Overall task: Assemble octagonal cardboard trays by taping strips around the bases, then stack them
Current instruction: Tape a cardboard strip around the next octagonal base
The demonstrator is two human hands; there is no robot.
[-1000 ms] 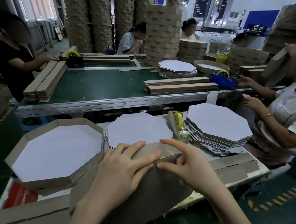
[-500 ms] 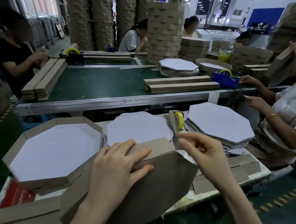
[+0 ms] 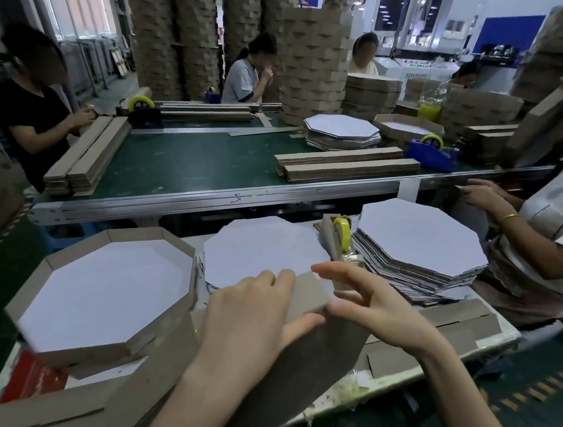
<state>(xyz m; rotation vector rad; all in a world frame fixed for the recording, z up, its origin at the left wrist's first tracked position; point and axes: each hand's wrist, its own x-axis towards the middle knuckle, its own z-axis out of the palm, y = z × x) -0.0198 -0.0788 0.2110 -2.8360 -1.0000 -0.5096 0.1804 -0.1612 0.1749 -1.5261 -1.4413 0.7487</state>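
1. Head view: the left hand (image 3: 246, 327) grips the cardboard strip (image 3: 305, 293). Its fingers hook over the top edge and its thumb presses the outer face, holding the strip against the rim of the octagonal base (image 3: 289, 384). That base is tilted up at the near side of the bench (image 3: 425, 368), brown underside towards the wearer.
2. The right hand (image 3: 378, 303) has its fingers spread and holds nothing. It hovers just beside the strip's free end; whether the thumb touches the corner I cannot tell.
3. The tape dispenser (image 3: 342, 238) stands just behind both hands, beside the stack of bases (image 3: 420, 244). A finished tray (image 3: 109, 298) sits to the left.
4. The step looks like wrapping the strip round the base. The next move probably calls for the right hand to fetch tape while the left pins the joint flush.
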